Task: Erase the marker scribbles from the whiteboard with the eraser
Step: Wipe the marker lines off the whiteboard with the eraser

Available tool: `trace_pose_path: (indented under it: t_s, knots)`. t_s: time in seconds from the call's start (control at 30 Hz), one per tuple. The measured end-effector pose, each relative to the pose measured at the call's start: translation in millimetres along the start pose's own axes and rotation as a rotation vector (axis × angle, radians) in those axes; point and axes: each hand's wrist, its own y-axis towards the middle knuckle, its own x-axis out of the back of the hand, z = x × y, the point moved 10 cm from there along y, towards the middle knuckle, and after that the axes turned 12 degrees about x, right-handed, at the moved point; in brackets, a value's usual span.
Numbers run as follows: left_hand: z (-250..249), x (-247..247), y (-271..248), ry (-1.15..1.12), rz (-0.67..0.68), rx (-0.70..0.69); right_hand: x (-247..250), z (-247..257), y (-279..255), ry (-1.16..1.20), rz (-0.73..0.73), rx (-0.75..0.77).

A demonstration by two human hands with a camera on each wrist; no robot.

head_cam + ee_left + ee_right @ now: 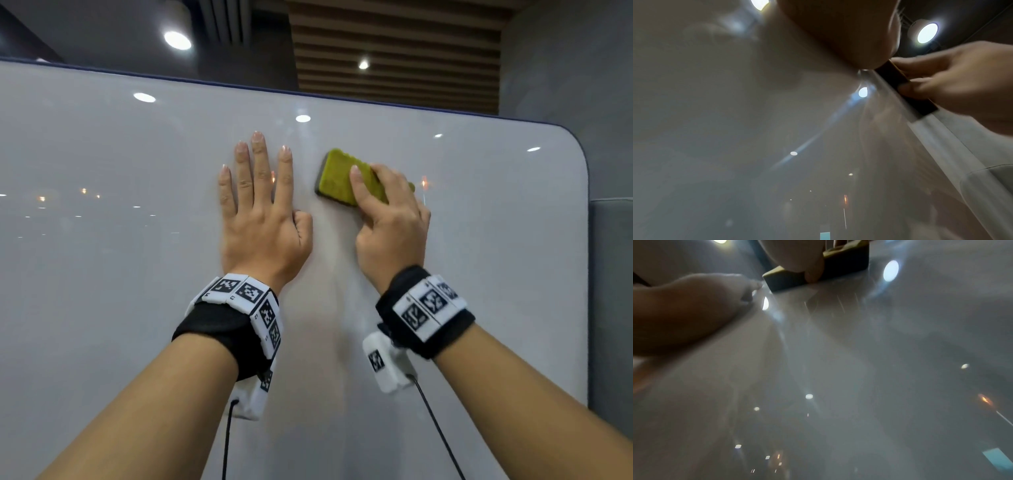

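Whiteboard (137, 274) filling most of the head view, glossy, rounded corner at the upper right of the frame, dotted with reflections of ceiling lights. Left hand (260, 219) at centre frame, flat against the board, fingers straight and slightly spread, thumb tucked alongside, nothing held. Right hand (390, 222) just to the right of it, fingers and thumb curled round a yellow-green eraser (342, 178), index finger laid along its fuzzy back. Eraser tilted, upper end toward the upper left, dark pad face against the board, near the left hand but apart from it. Short thin pale streak on the board just right of the right hand, too faint to tell whether marker or reflection. Marker-tagged black wristbands (236, 325) on both wrists, cables hanging toward the bottom of the frame. Same eraser (818, 272) at the top of the right wrist view, thumb pressed on its dark side, faint fine scratches on the board below it. Eraser edge (906, 91) at the right of the left wrist view, gripped by the right hand's fingers (931, 86).
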Motion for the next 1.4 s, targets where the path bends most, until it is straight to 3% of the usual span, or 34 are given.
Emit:
trace_pose_path:
  t_s: [0.13, 0.37, 0.7, 0.77, 0.93, 1.0, 1.23, 1.4]
  knots:
    - [1, 2, 0, -0.016, 0.012, -0.004, -1, 6, 1, -0.013, -0.010, -0.016]
    - [1, 2, -2, -0.022, 0.022, -0.005, 7, 25, -106, -0.035, 0.069, 0.089]
    - [1, 0, -2, -0.021, 0.043, -0.009, 3, 12, 11, -0.017, -0.022, -0.012]
    - [3, 0, -2, -0.020, 0.058, -0.005, 3, 15, 1, -0.047, -0.025, 0.003]
    - [2, -1, -2, -0.003, 0.078, -0.001, 8, 26, -81, -0.095, 0.015, 0.087]
    - [2, -2, -2, 0.004, 0.083, -0.004, 8, 21, -82, -0.090, 0.016, 0.102]
    - [5, -2, -1, 0.020, 0.180, -0.029, 3, -25, 0, 0.106, -0.066, -0.251]
    - [44, 21, 1, 0.152, 0.197, -0.249, -32, -19, 6, 0.189, -0.106, -0.427]
